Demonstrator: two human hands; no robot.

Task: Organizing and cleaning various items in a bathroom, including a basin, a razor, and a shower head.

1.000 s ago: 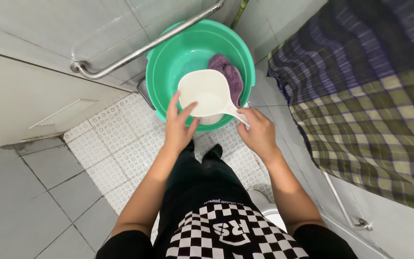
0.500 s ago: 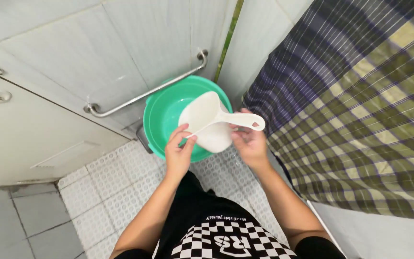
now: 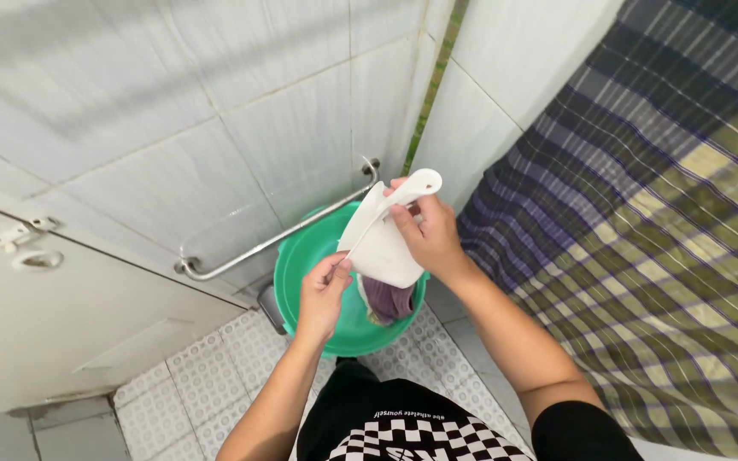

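One white plastic dipper (image 3: 383, 242), held tilted above one green basin (image 3: 309, 265) on the patterned tile floor (image 3: 207, 376); the right hand (image 3: 427, 230) is closed round its handle and the left hand (image 3: 322, 294) pinches its lower rim. One purple cloth (image 3: 386, 300) lies in the basin, below one steel grab bar (image 3: 275, 235), beside one plaid curtain (image 3: 642, 213). Against the frame half a second back, the dipper is raised and tipped steeper, its handle now pointing up, and the cloth shows again.
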